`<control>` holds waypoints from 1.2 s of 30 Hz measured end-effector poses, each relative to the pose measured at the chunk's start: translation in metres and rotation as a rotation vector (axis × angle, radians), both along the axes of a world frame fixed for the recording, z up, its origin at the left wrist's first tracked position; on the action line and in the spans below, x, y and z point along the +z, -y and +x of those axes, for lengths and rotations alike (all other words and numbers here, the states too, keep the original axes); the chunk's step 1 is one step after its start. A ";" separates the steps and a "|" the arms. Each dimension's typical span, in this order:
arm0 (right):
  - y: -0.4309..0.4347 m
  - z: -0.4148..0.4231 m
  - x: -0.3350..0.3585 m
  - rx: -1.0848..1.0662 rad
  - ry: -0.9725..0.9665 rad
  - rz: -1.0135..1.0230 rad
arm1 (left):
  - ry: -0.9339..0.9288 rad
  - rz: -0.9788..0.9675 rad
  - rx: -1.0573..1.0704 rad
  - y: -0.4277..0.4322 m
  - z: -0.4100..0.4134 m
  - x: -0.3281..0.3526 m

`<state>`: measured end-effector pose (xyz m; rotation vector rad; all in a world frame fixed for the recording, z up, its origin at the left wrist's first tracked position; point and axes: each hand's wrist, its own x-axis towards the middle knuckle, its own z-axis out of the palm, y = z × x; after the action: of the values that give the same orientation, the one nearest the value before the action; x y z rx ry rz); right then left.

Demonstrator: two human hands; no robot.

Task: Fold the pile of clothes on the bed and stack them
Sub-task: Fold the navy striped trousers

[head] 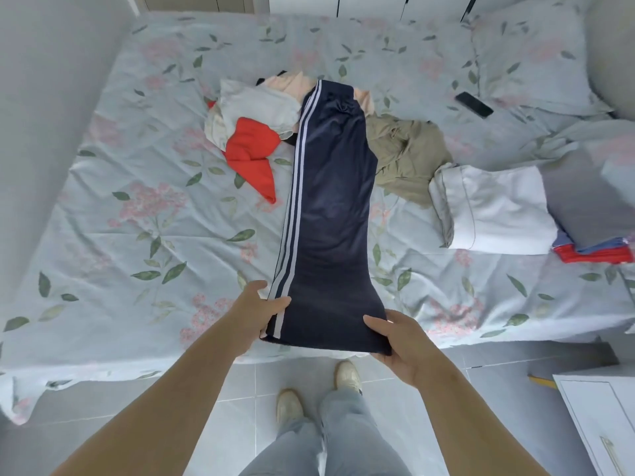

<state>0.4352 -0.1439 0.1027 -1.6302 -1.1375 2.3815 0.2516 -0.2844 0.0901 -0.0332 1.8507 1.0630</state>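
Observation:
Navy track pants (330,207) with white side stripes lie stretched lengthwise down the middle of the floral bed (137,207), legs laid together. My left hand (256,310) pinches the hem's left corner at the bed's near edge. My right hand (395,341) grips the hem's right corner, thumb on top. The waistband end rests on the unfolded pile: a red garment (251,149), a pale grey one (261,104), a peach one (292,84) and an olive one (405,152). At the right sits a stack of folded clothes, white (498,211) and grey (584,201) on top.
A black phone (474,104) lies on the bed near a pillow (532,56) at the back right. A wall runs along the bed's left side. White furniture (598,417) stands on the tiled floor at the lower right, next to my feet.

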 end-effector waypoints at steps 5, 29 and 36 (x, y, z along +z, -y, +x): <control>0.003 -0.012 -0.005 -0.046 0.146 0.125 | 0.004 -0.043 -0.005 0.000 -0.002 0.005; -0.179 -0.148 -0.008 -0.110 0.049 -0.068 | 0.311 0.142 0.458 -0.179 -0.123 0.009; -0.215 -0.201 -0.054 0.273 0.021 0.440 | -0.194 0.087 0.063 -0.223 -0.145 -0.037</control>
<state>0.2343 0.0715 0.0485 -1.4280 -1.8315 2.0377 0.1062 -0.0616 0.0532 0.0652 1.9848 1.2256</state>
